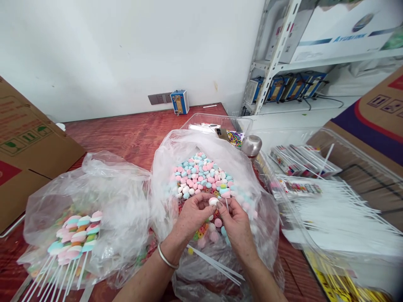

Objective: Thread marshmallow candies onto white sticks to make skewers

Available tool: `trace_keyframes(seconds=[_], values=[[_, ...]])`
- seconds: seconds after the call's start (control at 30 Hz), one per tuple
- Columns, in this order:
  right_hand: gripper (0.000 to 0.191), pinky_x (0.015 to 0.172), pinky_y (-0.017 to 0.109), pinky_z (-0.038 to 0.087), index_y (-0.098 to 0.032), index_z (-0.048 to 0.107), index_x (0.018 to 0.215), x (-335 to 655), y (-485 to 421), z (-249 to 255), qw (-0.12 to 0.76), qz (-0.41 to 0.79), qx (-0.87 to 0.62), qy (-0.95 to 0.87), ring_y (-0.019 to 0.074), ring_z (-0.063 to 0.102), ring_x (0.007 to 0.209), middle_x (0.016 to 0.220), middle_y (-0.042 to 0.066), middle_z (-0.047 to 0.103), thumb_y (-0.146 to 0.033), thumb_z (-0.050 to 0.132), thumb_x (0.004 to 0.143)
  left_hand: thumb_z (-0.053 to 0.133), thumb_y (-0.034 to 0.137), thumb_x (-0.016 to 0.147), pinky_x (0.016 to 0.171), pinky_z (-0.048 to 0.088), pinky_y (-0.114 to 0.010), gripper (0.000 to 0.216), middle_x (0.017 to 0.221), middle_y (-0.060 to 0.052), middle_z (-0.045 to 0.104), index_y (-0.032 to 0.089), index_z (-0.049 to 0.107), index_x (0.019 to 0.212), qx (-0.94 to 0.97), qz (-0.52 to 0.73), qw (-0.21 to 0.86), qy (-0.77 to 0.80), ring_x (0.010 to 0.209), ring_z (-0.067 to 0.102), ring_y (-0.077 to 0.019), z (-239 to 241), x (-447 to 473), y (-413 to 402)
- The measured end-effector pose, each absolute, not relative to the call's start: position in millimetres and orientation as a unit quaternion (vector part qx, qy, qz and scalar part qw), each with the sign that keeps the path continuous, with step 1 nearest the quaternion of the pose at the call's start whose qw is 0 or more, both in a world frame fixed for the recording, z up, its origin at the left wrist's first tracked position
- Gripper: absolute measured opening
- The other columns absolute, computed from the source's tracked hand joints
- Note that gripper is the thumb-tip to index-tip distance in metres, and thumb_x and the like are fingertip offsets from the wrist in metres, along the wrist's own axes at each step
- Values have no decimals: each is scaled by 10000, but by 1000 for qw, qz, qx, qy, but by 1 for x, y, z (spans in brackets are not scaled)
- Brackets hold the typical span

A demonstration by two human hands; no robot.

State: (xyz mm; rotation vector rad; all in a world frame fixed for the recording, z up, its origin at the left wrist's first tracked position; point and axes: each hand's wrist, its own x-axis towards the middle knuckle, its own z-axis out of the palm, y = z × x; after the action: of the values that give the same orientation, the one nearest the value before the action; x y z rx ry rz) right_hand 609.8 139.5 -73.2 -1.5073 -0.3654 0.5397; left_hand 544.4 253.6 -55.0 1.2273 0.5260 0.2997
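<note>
Over an open clear plastic bag (217,142), my two hands meet with their fingertips close together. My left hand (197,213) is closed in a pinch on a round white marshmallow (213,201). My right hand (235,218) is closed round a thin white stick (227,204), which carries pink and blue marshmallows with a green-yellow piece (224,191). Its thumb also touches the white marshmallow. Beneath and behind my hands, the bag holds loose pink, blue and white marshmallows (201,172) and colourful gummy rings (201,230). Several bare white sticks (217,265) lie across the bag's near side.
Left, finished-looking marshmallow skewers (77,237) lie on another plastic bag (121,184). A cardboard box (28,147) stands beyond it. Right, a clear bin (302,235) contains many white sticks (336,209). A metal cup (251,146) and a phone (222,133) sit behind the bag.
</note>
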Motion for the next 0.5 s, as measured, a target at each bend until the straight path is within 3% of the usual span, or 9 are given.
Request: trace_keyframes(seconds=[0.1,0.27,0.5], values=[[359,441,221,331,-214,615,857,602,127,-72,660,261,-689,-149,121,429,497,576,-37,530,-565,545,887,789,303,689,636,503,-226,308,792,-46,725,139,680,926,582,170,745,278,708,661,-145,-59,545,258],[410,366,215,187,-214,608,905,578,98,-74,631,418,-638,-142,79,225,386,457,-102,345,-618,549,858,740,255,723,666,520,-228,306,861,-43,723,151,685,1006,584,223,719,302,749,655,-136,-68,545,270],[419,342,175,139,-183,580,887,570,94,-62,670,461,-578,-75,38,130,367,414,-138,321,-593,622,813,737,255,704,609,498,-205,333,813,-34,711,144,677,1012,596,206,720,290,713,647,-130,-61,545,261]])
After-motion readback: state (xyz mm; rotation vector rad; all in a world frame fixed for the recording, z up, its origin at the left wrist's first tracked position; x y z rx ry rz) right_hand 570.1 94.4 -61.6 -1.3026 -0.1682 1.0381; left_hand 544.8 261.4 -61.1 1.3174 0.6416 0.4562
